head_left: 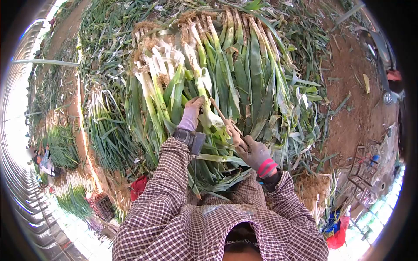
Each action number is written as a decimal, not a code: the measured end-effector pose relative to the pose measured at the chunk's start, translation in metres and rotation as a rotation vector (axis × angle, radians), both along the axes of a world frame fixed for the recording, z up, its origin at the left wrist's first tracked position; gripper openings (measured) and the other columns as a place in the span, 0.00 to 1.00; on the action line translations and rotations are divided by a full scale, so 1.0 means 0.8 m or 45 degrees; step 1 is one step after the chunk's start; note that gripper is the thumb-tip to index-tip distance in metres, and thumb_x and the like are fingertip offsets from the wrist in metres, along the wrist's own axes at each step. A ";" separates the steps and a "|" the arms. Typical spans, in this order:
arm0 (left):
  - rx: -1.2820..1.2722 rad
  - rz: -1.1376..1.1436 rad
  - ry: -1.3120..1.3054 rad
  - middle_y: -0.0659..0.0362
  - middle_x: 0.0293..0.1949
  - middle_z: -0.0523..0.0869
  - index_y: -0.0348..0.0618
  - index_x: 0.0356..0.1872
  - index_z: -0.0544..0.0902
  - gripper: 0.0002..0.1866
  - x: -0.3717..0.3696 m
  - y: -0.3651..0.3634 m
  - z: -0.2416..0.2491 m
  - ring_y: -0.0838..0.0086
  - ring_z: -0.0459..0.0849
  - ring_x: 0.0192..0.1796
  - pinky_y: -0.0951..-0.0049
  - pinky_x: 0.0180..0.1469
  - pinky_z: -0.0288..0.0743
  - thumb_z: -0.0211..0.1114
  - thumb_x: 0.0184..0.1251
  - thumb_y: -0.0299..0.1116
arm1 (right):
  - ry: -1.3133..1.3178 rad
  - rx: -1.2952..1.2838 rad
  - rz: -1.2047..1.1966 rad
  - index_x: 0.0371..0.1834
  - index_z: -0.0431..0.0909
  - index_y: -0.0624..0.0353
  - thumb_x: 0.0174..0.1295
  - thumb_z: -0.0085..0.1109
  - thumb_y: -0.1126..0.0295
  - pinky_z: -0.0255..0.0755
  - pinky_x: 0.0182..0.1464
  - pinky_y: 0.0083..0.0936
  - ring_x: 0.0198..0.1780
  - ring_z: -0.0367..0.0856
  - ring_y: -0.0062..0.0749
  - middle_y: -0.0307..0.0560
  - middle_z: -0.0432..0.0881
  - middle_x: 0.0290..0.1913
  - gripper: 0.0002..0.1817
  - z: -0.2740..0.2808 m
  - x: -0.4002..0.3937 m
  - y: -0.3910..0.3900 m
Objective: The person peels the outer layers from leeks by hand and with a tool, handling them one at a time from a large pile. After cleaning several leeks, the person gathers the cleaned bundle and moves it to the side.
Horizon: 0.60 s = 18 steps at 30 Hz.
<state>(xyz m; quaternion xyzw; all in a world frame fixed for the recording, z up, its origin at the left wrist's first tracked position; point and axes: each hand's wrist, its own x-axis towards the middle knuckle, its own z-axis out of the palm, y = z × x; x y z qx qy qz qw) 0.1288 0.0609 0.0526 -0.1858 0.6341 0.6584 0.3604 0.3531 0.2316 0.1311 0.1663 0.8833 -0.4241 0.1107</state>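
Note:
In front of me lies a large pile of leeks [254,78], their roots mostly pointing away. My left hand [191,114], gloved, has its fingers closed around the stalk of one leek [201,87] near the middle of the pile. Lower right, my gloved right hand [256,155] is closed on a long brown strip [233,130]. It looks like a dry outer leaf, and its thin end reaches up beside the held leek. Several pale stripped stalks [163,63] lie together on the upper left of the pile.
More leek bundles [106,126] lie to the left, with another stack [61,145] beyond. Loose leaves [104,39] cover the ground around the pile. Brown soil [352,95] shows at right, near a metal frame [365,163]. A red thing [138,187] sits by my left elbow.

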 end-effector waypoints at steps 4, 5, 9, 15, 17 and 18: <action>0.055 -0.052 0.049 0.55 0.49 0.83 0.35 0.60 0.77 0.22 0.005 -0.017 -0.007 0.70 0.81 0.47 0.70 0.51 0.78 0.62 0.72 0.37 | 0.034 0.020 0.032 0.38 0.72 0.57 0.64 0.58 0.49 0.73 0.32 0.50 0.31 0.81 0.61 0.61 0.80 0.26 0.20 -0.009 -0.020 -0.012; 0.001 -0.055 0.058 0.55 0.49 0.83 0.34 0.61 0.77 0.22 0.007 -0.019 -0.006 0.70 0.81 0.47 0.71 0.51 0.77 0.62 0.72 0.37 | 0.025 0.033 0.040 0.38 0.73 0.57 0.64 0.58 0.49 0.73 0.32 0.50 0.31 0.81 0.62 0.61 0.80 0.26 0.20 -0.015 -0.030 -0.015; -0.050 0.001 0.048 0.54 0.49 0.84 0.30 0.62 0.74 0.25 0.015 -0.031 0.004 0.71 0.81 0.48 0.73 0.53 0.74 0.64 0.70 0.36 | 0.140 0.008 0.017 0.35 0.71 0.59 0.64 0.60 0.51 0.69 0.30 0.50 0.31 0.78 0.65 0.63 0.77 0.25 0.20 -0.023 -0.079 -0.028; -0.100 -0.028 0.085 0.52 0.50 0.84 0.27 0.63 0.72 0.27 0.025 -0.045 0.035 0.71 0.81 0.49 0.73 0.53 0.74 0.64 0.70 0.36 | 0.111 0.096 0.020 0.36 0.75 0.60 0.65 0.56 0.47 0.72 0.37 0.50 0.36 0.80 0.65 0.65 0.80 0.29 0.23 -0.067 -0.162 -0.036; -0.051 -0.036 0.076 0.52 0.51 0.84 0.26 0.63 0.73 0.26 0.027 -0.053 0.029 0.71 0.81 0.48 0.74 0.51 0.75 0.63 0.70 0.35 | 0.106 0.105 0.031 0.36 0.77 0.59 0.65 0.52 0.42 0.74 0.40 0.51 0.38 0.82 0.64 0.66 0.82 0.30 0.27 -0.078 -0.198 -0.036; -0.045 -0.067 0.101 0.52 0.50 0.84 0.26 0.62 0.73 0.26 0.026 -0.058 0.027 0.72 0.81 0.48 0.75 0.50 0.75 0.62 0.70 0.35 | 0.027 0.062 0.050 0.40 0.80 0.60 0.65 0.52 0.42 0.74 0.46 0.49 0.43 0.82 0.63 0.65 0.83 0.35 0.28 -0.055 -0.217 -0.038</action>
